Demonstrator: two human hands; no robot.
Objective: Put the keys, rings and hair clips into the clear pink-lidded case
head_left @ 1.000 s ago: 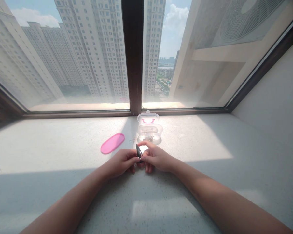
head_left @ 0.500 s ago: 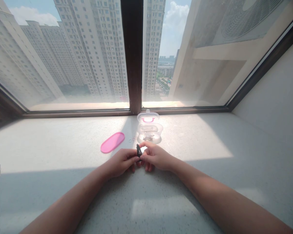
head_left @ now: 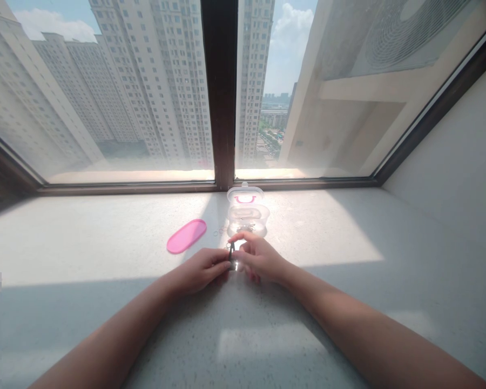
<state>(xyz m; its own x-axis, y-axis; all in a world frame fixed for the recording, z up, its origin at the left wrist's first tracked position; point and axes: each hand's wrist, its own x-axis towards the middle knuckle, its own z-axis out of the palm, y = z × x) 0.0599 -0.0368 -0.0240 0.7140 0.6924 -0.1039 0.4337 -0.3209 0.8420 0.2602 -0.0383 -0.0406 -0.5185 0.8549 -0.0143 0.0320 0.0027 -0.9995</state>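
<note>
A small black hair clip (head_left: 231,252), which looks like a snap clip, stands upright between both hands. My left hand (head_left: 202,269) pinches its lower left side between thumb and fingers. On the other side, my right hand (head_left: 263,260) closes on the clip with the thumb, its index finger curled over the top end. The clip's two arms appear parted, narrow and edge-on. Just behind the hands sits a clear plastic box (head_left: 230,219) with its lid (head_left: 245,191) raised, a pink handle (head_left: 245,199) on it. Several thin, dark pieces lie inside, partly hidden by my right hand.
A pink oval tray or lid (head_left: 186,236) lies left of the box. Small thin rings (head_left: 222,230) rest between them on the pale speckled windowsill (head_left: 85,237). The dark window frame (head_left: 223,108) rises behind, and a white wall (head_left: 461,151) bounds the right.
The clip has turned more edge-on and its arms show apart. My right thumb has shifted up along it, and the right fingers have moved slightly away from the left hand.
</note>
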